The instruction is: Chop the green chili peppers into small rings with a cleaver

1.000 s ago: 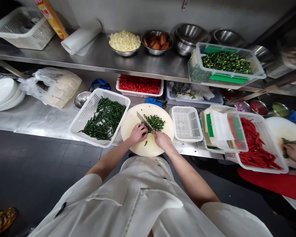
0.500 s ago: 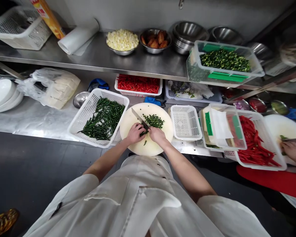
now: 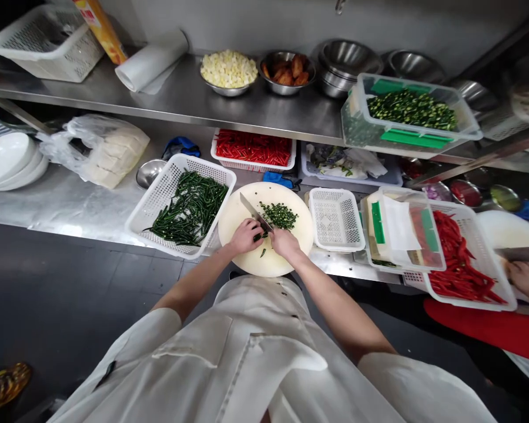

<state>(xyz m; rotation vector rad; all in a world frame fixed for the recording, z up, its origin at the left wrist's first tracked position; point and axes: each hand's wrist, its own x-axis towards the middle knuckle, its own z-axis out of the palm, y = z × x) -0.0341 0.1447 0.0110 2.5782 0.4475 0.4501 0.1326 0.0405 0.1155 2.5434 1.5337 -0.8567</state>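
the left hand [image 3: 245, 236] has its fingers curled close together, pinning green chillies [image 3: 258, 235] on the round cutting board [image 3: 275, 263]; the right hand [image 3: 285, 242] is wrapped around the handle of a knife [image 3: 252, 208], its blade angled beside them. chopped green pieces [image 3: 280, 216] lie beyond the blade on the board. to the left, a white basket [image 3: 134, 226] holds whole chillies [image 3: 189, 208]; to the right are a small white basket [image 3: 335, 217], a clear box [image 3: 374, 258] with green clips, and a basket [image 3: 489, 241] of red chillies [image 3: 467, 264], near another person's hand [image 3: 526, 279]. farther back, a white tray [image 3: 254, 165] holds more red chillies. on the shelf [image 3: 185, 103], bowls hold pale cubes [image 3: 228, 69] and brown chunks [image 3: 288, 70], and an orange packet [image 3: 103, 32] carries lettering too blurred to read
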